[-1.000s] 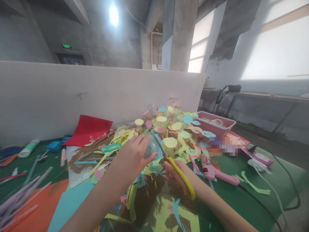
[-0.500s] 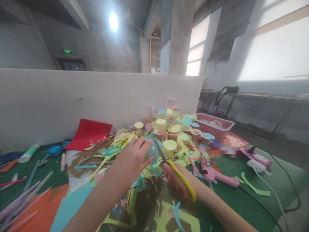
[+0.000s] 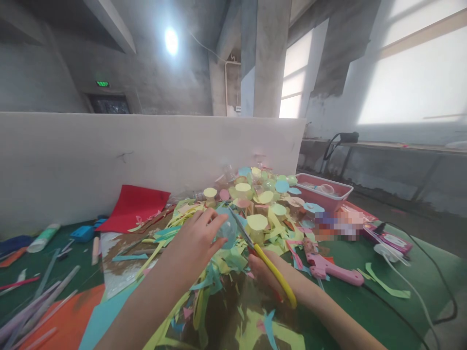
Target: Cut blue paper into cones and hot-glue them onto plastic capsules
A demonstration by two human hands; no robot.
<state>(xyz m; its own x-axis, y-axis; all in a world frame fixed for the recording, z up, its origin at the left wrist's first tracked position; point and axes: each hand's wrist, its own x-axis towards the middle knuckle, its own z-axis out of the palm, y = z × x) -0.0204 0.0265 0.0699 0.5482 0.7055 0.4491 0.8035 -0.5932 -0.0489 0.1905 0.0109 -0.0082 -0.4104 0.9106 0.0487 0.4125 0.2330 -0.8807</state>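
Observation:
My left hand (image 3: 204, 233) holds a clear rounded plastic piece with light blue paper (image 3: 229, 231) between thumb and fingers. In my right hand (image 3: 264, 272) are yellow-handled scissors (image 3: 275, 272), their metal blades pointing up and left beside the blue piece. Behind both hands stand several small clear cups topped with paper discs, such as a yellow one (image 3: 257, 222) and a blue one (image 3: 282, 186). Yellow, green and blue paper scraps (image 3: 226, 262) lie beneath my hands.
A pink glue gun (image 3: 333, 270) with a cord lies at the right, near a pink bin (image 3: 326, 194). Red paper (image 3: 134, 206), a blue object (image 3: 83, 233) and a white-green tube (image 3: 44, 238) are at the left. A white panel (image 3: 146, 150) rises behind.
The camera view has shifted slightly. My left fingers sit a little farther left on the piece, and more of its clear surface shows. The scissors remain in my right hand.

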